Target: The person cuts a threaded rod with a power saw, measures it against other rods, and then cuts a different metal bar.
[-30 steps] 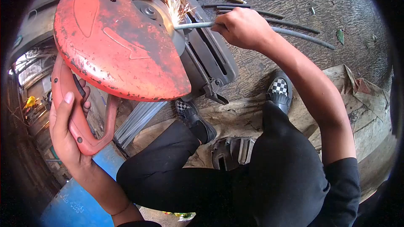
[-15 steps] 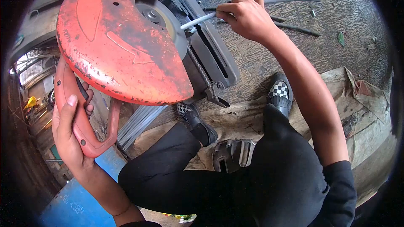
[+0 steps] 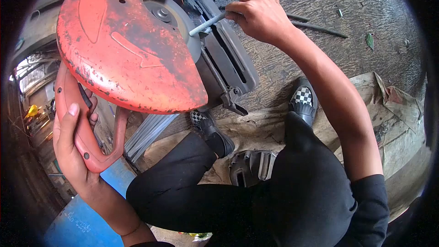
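Note:
At the upper left is a cut-off saw with a worn red guard (image 3: 137, 68) and a grey disc (image 3: 181, 24) showing at its right edge. My left hand (image 3: 73, 142) is wrapped round the saw's red handle (image 3: 93, 151), thumb on its near side. In my right hand (image 3: 260, 13) is a long grey threaded rod (image 3: 208, 23), pinched between the fingers. One end of the rod is at the disc's edge; the far part runs out to the right behind the hand. Below the disc lies the dark saw base with its vise screw (image 3: 215, 71).
Dark rods (image 3: 320, 29) and a green leaf (image 3: 369, 41) lie on the floor. A bundle of grey rods (image 3: 148, 132) rests below the guard, near a blue surface (image 3: 82, 224). Crumpled cloth (image 3: 393, 123) spreads at the right. My shoes are beyond the saw base's lower edge.
My right hand has moved slightly left and the rod has shifted with it. The saw appears slightly further left and up, with my left hand still round its handle.

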Demonstrator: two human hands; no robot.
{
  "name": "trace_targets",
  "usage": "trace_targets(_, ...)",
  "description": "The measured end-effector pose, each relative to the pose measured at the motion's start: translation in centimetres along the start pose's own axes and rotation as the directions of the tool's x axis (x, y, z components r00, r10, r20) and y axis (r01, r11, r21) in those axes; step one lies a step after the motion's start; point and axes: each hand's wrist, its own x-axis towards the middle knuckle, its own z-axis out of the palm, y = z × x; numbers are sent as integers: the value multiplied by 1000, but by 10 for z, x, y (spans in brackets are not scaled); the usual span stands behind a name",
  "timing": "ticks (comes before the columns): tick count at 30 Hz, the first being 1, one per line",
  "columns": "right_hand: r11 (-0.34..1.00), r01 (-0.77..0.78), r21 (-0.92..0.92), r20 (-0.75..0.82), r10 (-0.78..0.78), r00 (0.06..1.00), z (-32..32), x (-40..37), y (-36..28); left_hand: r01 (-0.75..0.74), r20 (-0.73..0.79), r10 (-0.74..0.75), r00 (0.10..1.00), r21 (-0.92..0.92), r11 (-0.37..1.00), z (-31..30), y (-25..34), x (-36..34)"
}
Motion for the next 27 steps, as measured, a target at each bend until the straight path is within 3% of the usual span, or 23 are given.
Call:
trace_targets(13,994,43,-96,12,-42,999,-15,1,-10,32,46,-31,998,-3,999,-6,-2,3)
trace_targets(19,994,109,-11,-14,-110,994,-23,-5,-4,35,111,-39,993,36,999,-23,-6,11)
trace_targets(21,998,47,-37,38,-46,998,-21,-3,0,54,141,-62,988,56,997,-22,-6,10)
trace_targets(23,999,7,-40,16,-7,1000,-18,3,1,41,52,-42,998,19,999,-10,-2,5)
trace_targets(27,999,12,-53,19,-11,1000,-10,12,0,14,29,-14,999,8,1000,-4,1,3)
